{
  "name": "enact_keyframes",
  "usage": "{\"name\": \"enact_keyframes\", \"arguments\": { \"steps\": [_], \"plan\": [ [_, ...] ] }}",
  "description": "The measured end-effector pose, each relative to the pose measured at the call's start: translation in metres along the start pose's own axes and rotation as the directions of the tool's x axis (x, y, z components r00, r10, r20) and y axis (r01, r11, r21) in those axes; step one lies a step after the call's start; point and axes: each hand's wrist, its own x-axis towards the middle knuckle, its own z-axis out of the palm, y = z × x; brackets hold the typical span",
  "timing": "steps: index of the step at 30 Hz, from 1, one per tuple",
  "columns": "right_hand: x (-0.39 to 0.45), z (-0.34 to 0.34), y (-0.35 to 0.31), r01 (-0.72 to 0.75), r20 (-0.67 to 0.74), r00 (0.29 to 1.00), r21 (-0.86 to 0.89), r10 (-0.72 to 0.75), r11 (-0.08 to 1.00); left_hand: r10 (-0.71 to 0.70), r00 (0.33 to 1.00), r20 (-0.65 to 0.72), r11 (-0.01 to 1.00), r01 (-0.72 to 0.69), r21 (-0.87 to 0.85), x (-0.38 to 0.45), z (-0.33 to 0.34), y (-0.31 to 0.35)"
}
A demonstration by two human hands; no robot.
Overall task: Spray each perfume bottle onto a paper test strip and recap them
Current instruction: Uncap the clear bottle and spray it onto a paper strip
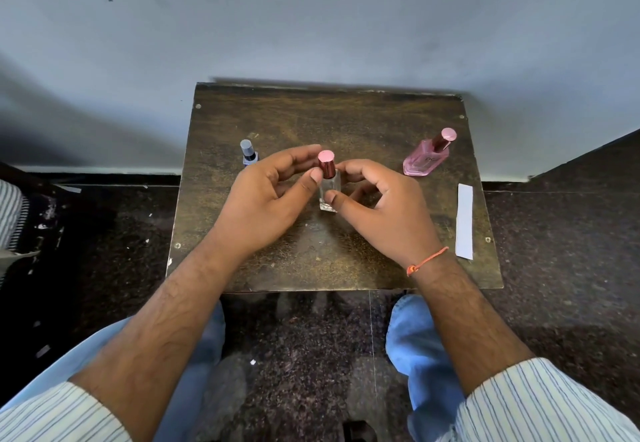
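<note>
A small clear perfume bottle (329,188) with a pink metallic cap (326,163) stands in the middle of the small dark wooden table (346,116). My left hand (266,199) grips the cap between thumb and fingers. My right hand (384,206) pinches the glass body. A pink bottle (425,161) with a pink cap stands at the back right. Behind my left hand a small blue bottle (248,154) with a grey cap is partly hidden. A white paper test strip (464,220) lies along the table's right edge.
The table stands against a grey wall (311,26) over a dark speckled floor (554,234). My knees in blue jeans (412,331) are just below the table's front edge. A striped cloth (14,213) shows at the far left.
</note>
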Motion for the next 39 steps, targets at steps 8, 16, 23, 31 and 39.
{"name": "enact_keyframes", "arguments": {
  "steps": [8,16,23,31,39],
  "plan": [
    [-0.002,0.006,-0.005,0.051,0.059,0.997,0.029,-0.053,0.998,0.058,0.997,0.044,0.996,-0.056,-0.064,-0.001,-0.011,0.000],
    [-0.006,0.006,-0.001,0.088,0.087,0.992,0.026,-0.089,0.996,0.049,0.998,-0.046,0.976,-0.058,-0.211,0.006,-0.011,0.006],
    [-0.006,-0.003,0.001,0.068,0.004,0.998,0.107,-0.069,0.992,0.008,0.992,-0.129,0.989,-0.026,-0.142,0.010,-0.004,-0.001],
    [-0.008,-0.013,0.003,0.071,-0.050,0.997,0.114,-0.066,0.991,-0.010,0.990,-0.143,0.961,0.049,0.271,0.009,0.004,-0.008],
    [-0.008,-0.020,0.005,0.065,-0.071,0.996,0.106,-0.058,0.992,-0.065,0.988,-0.141,0.901,0.119,0.416,0.007,0.006,-0.007]
  ]
}}
